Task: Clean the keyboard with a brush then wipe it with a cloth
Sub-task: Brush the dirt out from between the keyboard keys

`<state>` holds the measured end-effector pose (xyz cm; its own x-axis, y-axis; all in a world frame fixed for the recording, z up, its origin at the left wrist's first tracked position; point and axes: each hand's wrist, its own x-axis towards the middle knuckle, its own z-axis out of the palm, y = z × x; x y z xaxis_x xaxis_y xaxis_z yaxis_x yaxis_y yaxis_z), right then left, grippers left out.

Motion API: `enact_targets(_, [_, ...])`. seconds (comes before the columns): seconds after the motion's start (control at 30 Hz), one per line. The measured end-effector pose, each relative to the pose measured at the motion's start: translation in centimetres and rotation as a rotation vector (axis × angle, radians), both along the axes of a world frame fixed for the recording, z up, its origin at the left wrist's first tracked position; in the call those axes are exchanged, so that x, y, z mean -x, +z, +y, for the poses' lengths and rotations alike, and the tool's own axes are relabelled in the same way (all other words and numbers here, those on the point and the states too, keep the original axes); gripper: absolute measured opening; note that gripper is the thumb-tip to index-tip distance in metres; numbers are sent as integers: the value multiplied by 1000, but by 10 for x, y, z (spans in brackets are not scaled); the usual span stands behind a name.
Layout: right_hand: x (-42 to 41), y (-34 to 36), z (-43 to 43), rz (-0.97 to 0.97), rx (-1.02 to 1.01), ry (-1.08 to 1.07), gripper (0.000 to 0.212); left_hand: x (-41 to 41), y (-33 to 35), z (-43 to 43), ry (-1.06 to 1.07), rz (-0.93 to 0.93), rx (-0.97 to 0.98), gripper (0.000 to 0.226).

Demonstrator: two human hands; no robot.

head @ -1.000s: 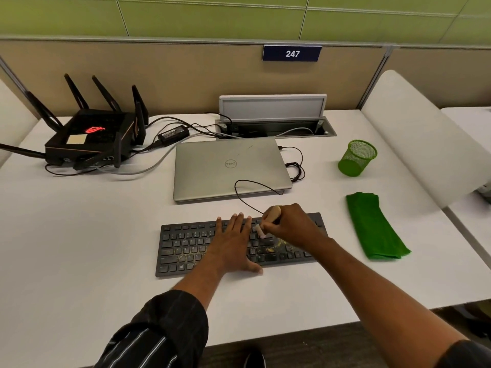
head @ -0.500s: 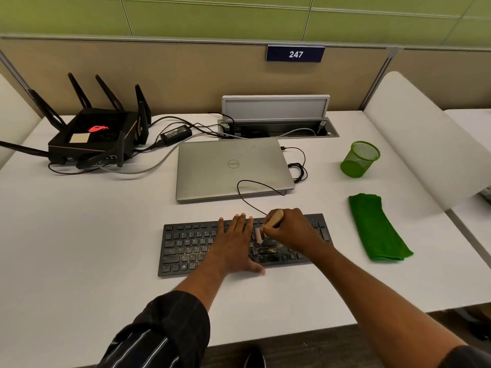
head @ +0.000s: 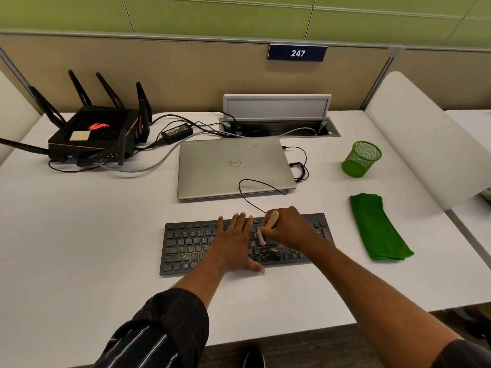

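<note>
While the left hand [head: 233, 243] lies flat, fingers straight, on the middle of the black wired keyboard [head: 186, 243], the right hand [head: 289, 231] just beside it curls round the pale handle of a small brush [head: 271, 220], bristles down on keys flecked with yellowish crumbs [head: 269, 250]. The keyboard looks light, stiff and apt to slide, so pinning its middle seems wise; the brush looks light, best held by its handle. The folded green cloth [head: 377, 227], soft and limp, lies untouched well to the right of the right hand.
</note>
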<state>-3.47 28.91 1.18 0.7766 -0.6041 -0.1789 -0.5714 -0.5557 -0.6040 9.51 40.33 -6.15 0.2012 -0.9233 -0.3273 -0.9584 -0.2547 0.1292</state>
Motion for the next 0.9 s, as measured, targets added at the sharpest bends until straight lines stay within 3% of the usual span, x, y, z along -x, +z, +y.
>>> enact_targets(0.2, [-6,1,1,96,21,70,9,-1,-1,0,-5,-13,-2,139])
enact_targets(0.5, [-7,0,5,-96,12,-82,7,-9,2,8,22,-6,-1,139])
enact_targets(0.9, [-12,3,17,30,0,9,3,-21,7,18,-13,-12,-21,138])
